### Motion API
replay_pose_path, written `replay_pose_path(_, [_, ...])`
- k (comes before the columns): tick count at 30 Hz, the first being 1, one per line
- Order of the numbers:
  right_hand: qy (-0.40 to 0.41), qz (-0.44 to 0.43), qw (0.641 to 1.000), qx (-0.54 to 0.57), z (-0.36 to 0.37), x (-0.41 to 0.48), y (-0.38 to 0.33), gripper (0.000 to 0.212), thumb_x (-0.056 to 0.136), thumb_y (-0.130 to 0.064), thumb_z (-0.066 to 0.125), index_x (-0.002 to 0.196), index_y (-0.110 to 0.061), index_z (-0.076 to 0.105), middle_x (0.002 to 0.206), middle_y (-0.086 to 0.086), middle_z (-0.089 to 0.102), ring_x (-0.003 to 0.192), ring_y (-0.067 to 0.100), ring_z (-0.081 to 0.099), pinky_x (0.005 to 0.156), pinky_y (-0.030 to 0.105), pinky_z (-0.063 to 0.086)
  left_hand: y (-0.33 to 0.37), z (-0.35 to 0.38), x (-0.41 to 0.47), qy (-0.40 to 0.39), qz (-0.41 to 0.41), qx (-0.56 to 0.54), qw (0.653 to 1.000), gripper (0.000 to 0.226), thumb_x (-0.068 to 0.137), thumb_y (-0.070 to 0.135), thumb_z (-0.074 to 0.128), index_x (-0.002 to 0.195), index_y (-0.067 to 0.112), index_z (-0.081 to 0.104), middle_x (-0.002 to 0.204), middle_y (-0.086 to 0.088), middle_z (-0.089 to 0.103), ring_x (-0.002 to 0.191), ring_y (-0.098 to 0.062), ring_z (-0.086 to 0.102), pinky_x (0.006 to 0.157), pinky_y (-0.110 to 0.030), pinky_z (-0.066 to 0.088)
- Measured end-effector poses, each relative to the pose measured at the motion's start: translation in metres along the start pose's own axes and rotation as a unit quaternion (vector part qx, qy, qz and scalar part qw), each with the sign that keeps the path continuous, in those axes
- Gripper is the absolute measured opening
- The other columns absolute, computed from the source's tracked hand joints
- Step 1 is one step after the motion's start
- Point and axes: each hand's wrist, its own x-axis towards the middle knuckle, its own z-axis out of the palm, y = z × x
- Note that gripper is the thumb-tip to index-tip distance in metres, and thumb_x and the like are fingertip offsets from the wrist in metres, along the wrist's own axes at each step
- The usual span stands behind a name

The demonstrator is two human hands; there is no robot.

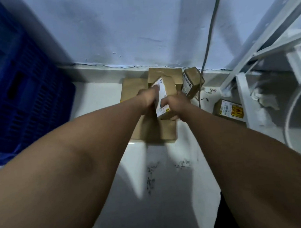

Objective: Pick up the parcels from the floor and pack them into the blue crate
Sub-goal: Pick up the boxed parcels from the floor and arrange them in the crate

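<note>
**Small labelled parcel gripped in both hands over the floor stack**

1. Held item. A small brown cardboard parcel with a white printed label (164,95) sits between both hands, tilted, with the label facing up. The left hand (146,98) grips its left side, with fingers reaching up along the label edge. The right hand (175,103) grips its right and lower side, with fingers curled round the corner. Whether the parcel rests on the item below or is clear of it cannot be determined.

2. Items directly below and behind. A large flat brown cardboard parcel (152,131) lies on the white tiled floor (166,174), under the hands. A taped brown cardboard box (165,74) stands behind it, against the foot of the pale blue painted wall (124,28).

3. Items to the right. A small brown box with a white barcode label (192,82) stands tilted just beside the taped box. A grey cable (210,32) runs down the wall and passes this box. Further right, a brown parcel with a yellow and red label (229,110) lies on the floor next to the post of a white metal frame (244,98).

4. Container. The blue plastic lattice crate (28,89) stands at the left, well apart from the parcels. Its interior is not visible.
</note>
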Motion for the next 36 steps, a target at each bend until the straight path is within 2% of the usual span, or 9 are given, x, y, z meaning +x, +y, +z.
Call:
replay_pose_path(4, [-0.140, 0.055, 0.988, 0.041, -0.035, -0.077, -0.056, 0.034, 0.081, -0.015, 0.065, 0.115, -0.012, 0.070, 0.101, 0.008, 0.078, 0.081, 0.025, 0.074, 0.074, 0.037, 0.061, 0.035, -0.033, -0.080, -0.059, -0.003, -0.077, 0.995, 0.041, 0.089, 0.057, 0.069, 0.108, 0.021, 0.070, 0.102, -0.004, 0.076, 0.092, -0.027, 0.073, 0.096, -0.050, 0.056])
replay_pose_path(7, [-0.178, 0.045, 0.981, 0.058, -0.065, -0.134, -0.121, 0.031, 0.086, -0.023, 0.064, 0.116, -0.019, 0.070, 0.103, 0.002, 0.079, 0.094, 0.022, 0.074, 0.092, 0.040, 0.056, 0.085, -0.070, -0.148, -0.083, 0.023, -0.132, 0.988, 0.030, 0.092, 0.048, 0.069, 0.107, 0.023, 0.071, 0.104, -0.002, 0.077, 0.097, -0.025, 0.073, 0.102, -0.047, 0.053])
replay_pose_path(10, [-0.172, 0.021, 0.982, 0.077, -0.093, -0.198, -0.201, 0.034, 0.087, -0.032, 0.068, 0.120, -0.023, 0.068, 0.109, 0.002, 0.078, 0.103, 0.023, 0.074, 0.089, 0.039, 0.056, 0.157, -0.118, -0.224, -0.085, 0.041, -0.162, 0.982, 0.029, 0.093, 0.042, 0.069, 0.112, 0.021, 0.070, 0.104, -0.002, 0.078, 0.102, -0.025, 0.072, 0.095, -0.041, 0.057])
replay_pose_path(15, [-0.056, -0.034, 0.981, 0.184, -0.140, -0.291, -0.339, 0.026, 0.086, -0.024, 0.077, 0.107, -0.013, 0.066, 0.098, 0.004, 0.077, 0.083, 0.020, 0.073, 0.057, 0.025, 0.054, 0.273, -0.195, -0.344, -0.102, 0.056, -0.214, 0.970, 0.018, 0.093, 0.027, 0.072, 0.108, 0.018, 0.069, 0.096, -0.002, 0.074, 0.099, -0.022, 0.069, 0.097, -0.048, 0.059])
replay_pose_path(20, [0.070, -0.075, 0.967, 0.232, -0.150, -0.366, -0.468, 0.073, 0.073, -0.036, 0.088, 0.130, -0.019, 0.047, 0.122, 0.007, 0.066, 0.101, 0.023, 0.071, 0.076, 0.035, 0.059, 0.345, -0.276, -0.426, -0.137, 0.030, -0.224, 0.964, 0.027, 0.091, 0.024, 0.076, 0.117, 0.015, 0.072, 0.107, -0.005, 0.073, 0.106, -0.022, 0.071, 0.096, -0.053, 0.058])
replay_pose_path(26, [0.020, -0.161, 0.972, 0.172, -0.052, -0.384, -0.582, 0.056, 0.080, -0.027, 0.084, 0.128, -0.009, 0.062, 0.118, 0.013, 0.072, 0.100, 0.030, 0.073, 0.087, 0.050, 0.060, 0.373, -0.409, -0.437, -0.111, 0.085, -0.177, 0.974, 0.053, 0.087, 0.023, 0.081, 0.134, 0.022, 0.055, 0.127, -0.005, 0.072, 0.114, -0.025, 0.071, 0.093, -0.050, 0.060])
replay_pose_path(31, [-0.002, -0.100, 0.958, 0.270, 0.088, -0.387, -0.629, 0.075, 0.091, -0.037, 0.074, 0.152, -0.017, 0.035, 0.135, 0.009, 0.051, 0.116, 0.024, 0.058, 0.089, 0.044, 0.059, 0.353, -0.539, -0.405, -0.117, 0.107, -0.253, 0.954, 0.040, 0.096, 0.012, 0.068, 0.135, 0.009, 0.058, 0.114, -0.015, 0.070, 0.094, -0.027, 0.071, 0.089, -0.052, 0.061])
replay_pose_path(34, [-0.103, -0.034, 0.958, 0.265, 0.170, -0.391, -0.637, 0.048, 0.093, -0.047, 0.068, 0.127, -0.015, 0.056, 0.129, 0.010, 0.061, 0.111, 0.024, 0.065, 0.092, 0.046, 0.059, 0.328, -0.604, -0.392, -0.133, 0.097, -0.258, 0.952, 0.028, 0.096, 0.020, 0.067, 0.124, 0.015, 0.064, 0.106, -0.011, 0.071, 0.089, -0.023, 0.071, 0.091, -0.050, 0.059])
replay_pose_path(36, [-0.146, -0.036, 0.957, 0.248, 0.226, -0.393, -0.642, 0.043, 0.098, -0.052, 0.057, 0.118, -0.015, 0.066, 0.113, 0.005, 0.074, 0.100, 0.021, 0.071, 0.087, 0.040, 0.059, 0.300, -0.648, -0.385, -0.123, 0.080, -0.205, 0.968, 0.036, 0.090, 0.032, 0.075, 0.123, 0.021, 0.065, 0.111, -0.006, 0.073, 0.107, -0.022, 0.068, 0.094, -0.049, 0.057])
